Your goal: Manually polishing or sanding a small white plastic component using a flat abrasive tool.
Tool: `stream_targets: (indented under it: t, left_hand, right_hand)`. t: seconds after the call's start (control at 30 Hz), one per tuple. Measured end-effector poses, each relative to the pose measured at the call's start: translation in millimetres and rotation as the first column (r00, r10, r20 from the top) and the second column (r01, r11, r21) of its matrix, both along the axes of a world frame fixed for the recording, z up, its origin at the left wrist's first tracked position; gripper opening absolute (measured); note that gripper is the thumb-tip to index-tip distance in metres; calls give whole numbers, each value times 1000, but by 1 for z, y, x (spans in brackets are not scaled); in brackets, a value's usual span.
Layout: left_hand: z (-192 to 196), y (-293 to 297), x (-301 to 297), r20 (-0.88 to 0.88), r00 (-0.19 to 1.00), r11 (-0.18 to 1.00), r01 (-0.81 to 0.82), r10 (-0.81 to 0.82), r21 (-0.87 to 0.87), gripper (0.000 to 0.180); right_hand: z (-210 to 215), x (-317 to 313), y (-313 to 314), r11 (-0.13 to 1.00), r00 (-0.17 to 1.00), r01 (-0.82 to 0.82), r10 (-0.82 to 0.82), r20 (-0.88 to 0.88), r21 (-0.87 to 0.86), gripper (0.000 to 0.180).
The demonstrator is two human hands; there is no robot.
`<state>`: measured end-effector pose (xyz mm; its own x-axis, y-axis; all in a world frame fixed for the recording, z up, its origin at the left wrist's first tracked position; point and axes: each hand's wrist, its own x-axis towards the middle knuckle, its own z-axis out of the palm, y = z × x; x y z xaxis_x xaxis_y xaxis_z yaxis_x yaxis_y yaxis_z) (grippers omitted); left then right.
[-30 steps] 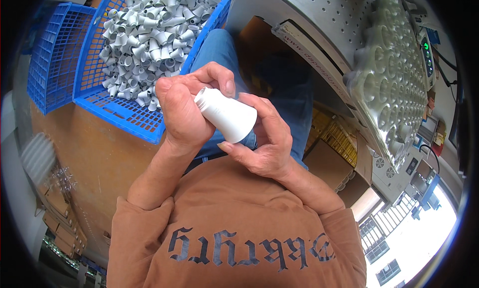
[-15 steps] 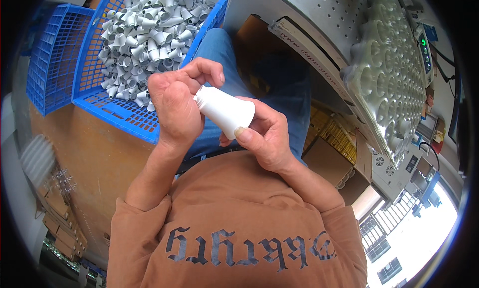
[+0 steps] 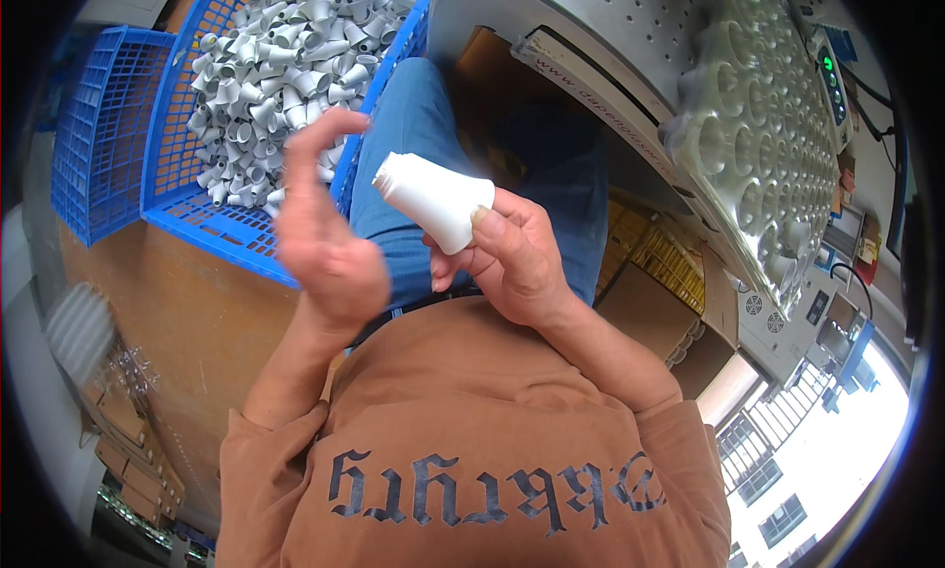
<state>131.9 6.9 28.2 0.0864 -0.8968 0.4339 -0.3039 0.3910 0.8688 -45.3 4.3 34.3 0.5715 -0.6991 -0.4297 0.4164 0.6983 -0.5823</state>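
Observation:
A white tapered bottle (image 3: 433, 202) with a ridged narrow neck is held in front of my belly, its neck tilted up to the left. My right hand (image 3: 514, 251) grips it by the wide end, with the thumb on the near side. To the left of the bottle, apart from it, my left hand (image 3: 330, 248) is raised with the fingers apart and nothing in them; motion smears it. Beyond that hand, a blue plastic crate (image 3: 212, 235) holds a heap of small pale grey flared pieces (image 3: 281, 86).
Another blue crate (image 3: 103, 140) stands at the far left. On the metal worktable (image 3: 591, 17) at the right lies a clear tray with round hollows (image 3: 753, 145). Under the table's right end is an open cardboard box (image 3: 655, 317). My legs (image 3: 418, 115) are between crate and table.
My left hand has come off the bottle's neck and moved left, its fingers spreading. My right hand keeps hold of the bottle, which has shifted slightly left and up.

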Motion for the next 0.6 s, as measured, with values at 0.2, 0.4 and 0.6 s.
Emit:
stream_targets:
  t: [0.2, 0.4, 0.6]
  left_hand:
    - [-14, 1, 13, -377, 919, 976, -38, 118, 213, 26]
    - [-16, 1, -1, -627, 775, 950, 128, 84, 286, 12]
    - [-10, 0, -9, -594, 783, 902, 106, 184, 419, 23]
  right_hand:
    - [-5, 2, -1, 998, 998, -66, 66, -10, 18, 60]
    - [-7, 1, 3, 998, 998, -30, 27, 54, 57, 47]
    - [-15, 0, 3, 972, 969, -88, 33, 247, 218, 50]
